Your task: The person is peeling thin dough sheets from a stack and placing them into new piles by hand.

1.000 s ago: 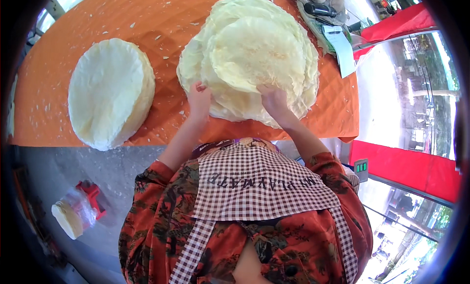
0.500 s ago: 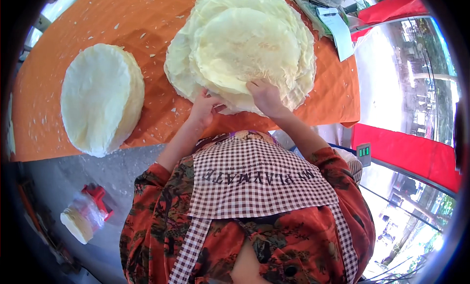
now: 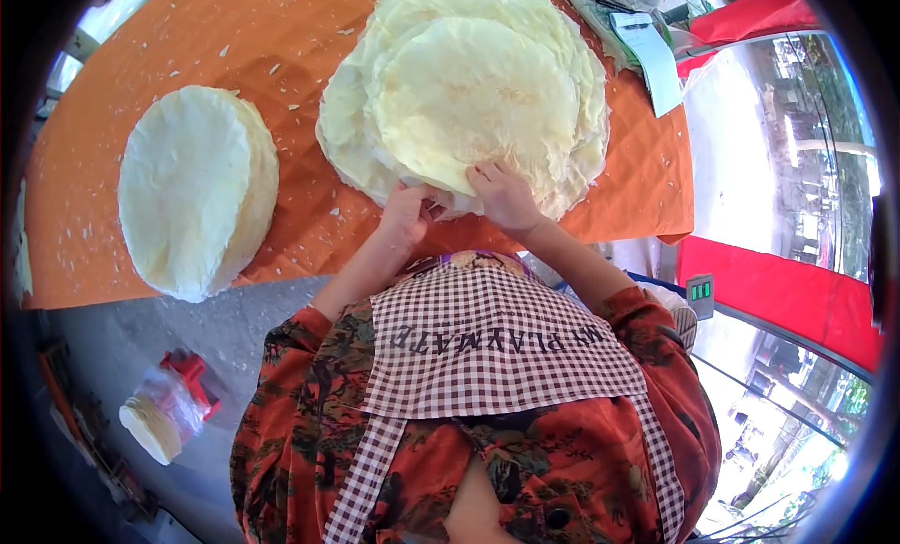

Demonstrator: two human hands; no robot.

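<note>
A wide, uneven pile of thin, pale-yellow round sheets [image 3: 347, 122] lies in front of me. They look like dry wafers or flatbreads. On its top rests a smaller round sheet [image 3: 478, 89] with faint brownish patches. My right hand [image 3: 506, 199] has its fingers closed on the near edge of that top sheet. Close beside it on the left, my left hand [image 3: 410, 211] pinches the near edge of a sheet, its fingers partly hidden. To the left, a neat stack of round pale sheets [image 3: 187, 188] overhangs the table's near edge.
The orange-covered table [image 3: 291, 66] is strewn with small flakes. A paper slip [image 3: 649, 61] with a pen lies at the back right, beside a plastic bag. On the floor at left, a bag of round pale pieces [image 3: 155, 427] sits by a red object [image 3: 192, 380].
My left hand has moved right and slightly up, closer to my right hand. My right hand has shifted slightly left, still at the top sheet's edge.
</note>
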